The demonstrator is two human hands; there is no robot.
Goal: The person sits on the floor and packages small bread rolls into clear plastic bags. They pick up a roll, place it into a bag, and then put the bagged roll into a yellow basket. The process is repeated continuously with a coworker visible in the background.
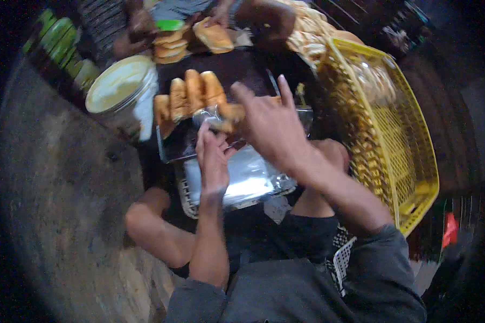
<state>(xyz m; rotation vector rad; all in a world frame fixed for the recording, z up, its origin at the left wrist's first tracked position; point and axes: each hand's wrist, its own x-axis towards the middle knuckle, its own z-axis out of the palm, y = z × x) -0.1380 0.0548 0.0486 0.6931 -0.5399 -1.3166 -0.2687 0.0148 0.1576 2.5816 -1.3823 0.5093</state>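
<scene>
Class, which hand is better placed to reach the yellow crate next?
Probably the right hand: it is nearer the yellow crate, while the left hand, farther off, seems to hold clear plastic.

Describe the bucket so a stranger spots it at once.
Find the dark tray in front of the person, with long golden buns lined up along its left part. Just beyond its left side stands the bucket, pale and round, with cream-coloured smears inside. Its wide, open circular mouth sets it apart from the buns and the green items farther left.

Dimly lit, blotchy grey-brown floor [64, 188], dark slats [99, 21] at upper left.
</scene>
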